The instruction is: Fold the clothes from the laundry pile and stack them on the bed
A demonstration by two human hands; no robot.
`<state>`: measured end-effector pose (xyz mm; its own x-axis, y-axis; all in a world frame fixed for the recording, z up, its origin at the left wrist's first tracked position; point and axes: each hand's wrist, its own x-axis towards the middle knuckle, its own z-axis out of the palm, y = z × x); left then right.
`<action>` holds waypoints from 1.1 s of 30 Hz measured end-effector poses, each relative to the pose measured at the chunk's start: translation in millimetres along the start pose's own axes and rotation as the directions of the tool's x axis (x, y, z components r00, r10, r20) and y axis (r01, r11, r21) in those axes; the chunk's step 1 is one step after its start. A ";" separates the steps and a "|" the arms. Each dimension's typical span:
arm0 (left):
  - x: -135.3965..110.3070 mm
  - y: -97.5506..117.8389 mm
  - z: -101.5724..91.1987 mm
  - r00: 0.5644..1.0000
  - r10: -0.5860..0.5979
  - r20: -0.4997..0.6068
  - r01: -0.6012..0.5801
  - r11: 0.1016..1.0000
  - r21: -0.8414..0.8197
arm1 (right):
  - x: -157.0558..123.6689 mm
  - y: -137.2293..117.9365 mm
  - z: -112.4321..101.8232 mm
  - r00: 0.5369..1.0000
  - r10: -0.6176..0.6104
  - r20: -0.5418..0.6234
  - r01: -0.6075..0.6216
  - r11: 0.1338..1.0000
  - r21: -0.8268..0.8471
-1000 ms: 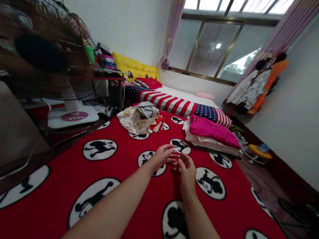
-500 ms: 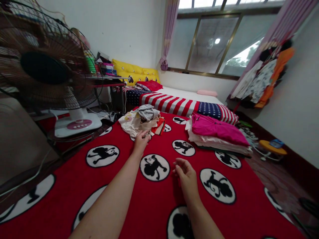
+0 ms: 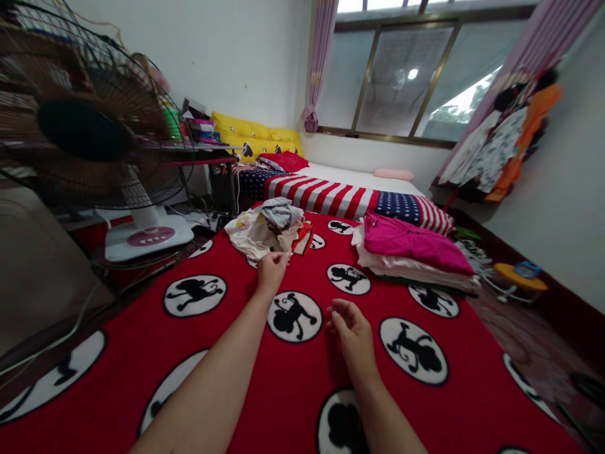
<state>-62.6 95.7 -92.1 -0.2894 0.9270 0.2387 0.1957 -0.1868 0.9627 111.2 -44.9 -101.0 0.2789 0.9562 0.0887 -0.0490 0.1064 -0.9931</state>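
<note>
My left hand [image 3: 270, 271] reaches forward over the red monkey-print blanket [image 3: 227, 334] and pinches the near edge of a heap of unfolded clothes [image 3: 265, 228], cream, grey and orange. My right hand [image 3: 352, 331] hovers nearer to me above the blanket, fingers loosely curled with nothing in them. A folded stack of clothes [image 3: 411, 252] with a pink garment on top lies to the right of the heap.
An electric fan [image 3: 89, 145] stands at the left on a low stand. Behind are a bed with a flag-pattern cover [image 3: 345, 198], yellow cushions [image 3: 246, 129], a window [image 3: 401, 82] and clothes hanging [image 3: 505, 145] at the right wall. A yellow stool [image 3: 520, 280] sits on the floor.
My left hand left my right hand, moved forward to the heap of clothes and closed on its edge. My right hand stayed over the blanket.
</note>
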 end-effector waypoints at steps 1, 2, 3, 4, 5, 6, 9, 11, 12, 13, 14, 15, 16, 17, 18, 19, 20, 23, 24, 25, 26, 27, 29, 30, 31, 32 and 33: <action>-4.5 5.7 1.5 1.000 0.017 0.012 -0.018 1.000 0.017 | -0.1 -0.2 0.5 1.000 -0.002 -0.001 0.002 1.000 0.003; -9.6 11.8 3.5 0.999 0.034 0.029 -0.035 0.999 0.034 | -0.3 -0.7 0.9 1.000 0.000 -0.002 0.000 1.000 0.007; -15.0 17.9 6.0 0.997 0.050 0.053 -0.052 0.997 0.048 | -0.6 -1.3 1.2 1.000 0.003 -0.005 -0.003 1.000 0.011; -20.6 23.8 8.7 0.995 0.062 0.084 -0.067 0.996 0.061 | -0.7 -1.9 1.3 1.000 0.006 -0.012 -0.005 1.000 0.018; -26.0 29.2 11.4 0.990 0.070 0.125 -0.079 0.994 0.072 | -0.7 -2.5 1.1 1.000 0.007 -0.028 -0.006 1.000 0.029; -31.3 34.2 14.0 0.981 0.072 0.178 -0.087 0.993 0.081 | -0.5 -2.8 0.4 0.999 0.008 -0.050 -0.006 0.999 0.046; -46.4 47.6 19.1 0.916 0.046 0.399 -0.094 0.990 0.103 | 2.8 -1.6 -4.7 0.990 0.016 -0.142 -0.001 0.994 0.109; -57.8 58.4 19.5 0.768 -0.027 0.640 -0.069 0.990 0.124 | 6.6 0.6 -10.2 0.977 0.002 -0.213 0.023 0.993 0.115; -64.3 65.3 19.2 0.613 -0.078 0.786 -0.047 0.990 0.135 | 8.6 1.6 -13.1 0.968 -0.018 -0.251 0.043 0.995 0.094; -71.2 73.4 18.8 0.396 -0.128 0.909 -0.024 0.988 0.150 | 10.4 2.2 -16.0 0.958 -0.038 -0.283 0.058 0.996 0.062; -78.4 82.6 18.3 0.148 -0.162 0.976 -0.010 0.986 0.165 | 11.6 2.3 -18.5 0.951 -0.052 -0.305 0.063 0.998 0.025; -85.4 92.5 17.8 -0.080 -0.175 0.981 -0.008 0.985 0.175 | 12.4 1.8 -20.5 0.947 -0.054 -0.317 0.054 0.999 -0.010; -91.6 102.7 17.0 -0.229 -0.168 0.959 -0.024 0.986 0.167 | 12.5 0.8 -21.9 0.947 -0.042 -0.319 0.033 0.999 -0.035; -96.5 112.5 15.9 -0.275 -0.144 0.951 -0.061 0.989 0.132 | 12.2 -0.5 -22.6 0.949 -0.025 -0.314 0.011 0.999 -0.045; -99.5 121.3 14.1 -0.246 -0.110 0.963 -0.125 0.989 0.081 | 11.5 -1.8 -22.6 0.955 -0.015 -0.297 0.000 0.999 -0.050; -100.3 128.4 11.4 -0.154 -0.056 0.987 -0.218 0.976 0.021 | 10.7 -2.9 -21.9 0.960 -0.020 -0.279 0.006 0.999 -0.051; -98.8 133.6 7.6 -0.017 0.018 1.000 -0.337 0.941 -0.022 | 9.9 -3.5 -20.8 0.965 -0.036 -0.258 0.024 0.998 -0.052; -82.5 135.6 -8.4 0.381 0.227 0.896 -0.656 0.750 0.089 | 8.0 -2.2 -15.8 0.973 -0.116 -0.198 0.098 0.991 -0.095; -75.0 132.7 -14.5 0.470 0.246 0.848 -0.701 0.687 0.189 | 7.4 -0.9 -14.0 0.973 -0.141 -0.183 0.119 0.984 -0.130; -67.7 128.6 -20.3 0.540 0.234 0.809 -0.717 0.631 0.296 | 6.9 0.4 -12.4 0.971 -0.167 -0.169 0.138 0.975 -0.172; -61.0 123.8 -25.6 0.598 0.193 0.778 -0.708 0.581 0.401 | 6.3 1.7 -11.0 0.970 -0.192 -0.150 0.155 0.962 -0.226; -55.3 118.6 -30.0 0.648 0.134 0.750 -0.682 0.540 0.493 | 5.6 2.8 -9.9 0.969 -0.211 -0.129 0.168 0.945 -0.281; -47.5 108.1 -35.2 0.711 -0.003 0.703 -0.609 0.496 0.619 | 4.1 4.4 -8.5 0.970 -0.232 -0.070 0.191 0.909 -0.370; -45.2 102.9 -35.8 0.720 -0.065 0.691 -0.578 0.495 0.649 | 3.4 5.0 -8.2 0.970 -0.243 -0.031 0.209 0.888 -0.409; -43.6 97.5 -35.2 0.723 -0.110 0.682 -0.553 0.501 0.666 | 2.8 5.5 -8.1 0.966 -0.257 0.012 0.236 0.863 -0.447; -42.4 92.1 -33.6 0.729 -0.132 0.672 -0.533 0.506 0.678 | 2.4 5.9 -8.2 0.959 -0.275 0.061 0.270 0.834 -0.481; -41.0 86.5 -31.2 0.744 -0.137 0.654 -0.513 0.511 0.690 | 2.1 6.4 -8.3 0.949 -0.292 0.115 0.309 0.801 -0.514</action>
<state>-63.1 31.4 -14.6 0.3710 0.9279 -0.0378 0.8950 -0.3464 0.2812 119.4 -44.5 -107.8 0.1686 0.9082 0.3830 0.5393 0.2402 -0.8071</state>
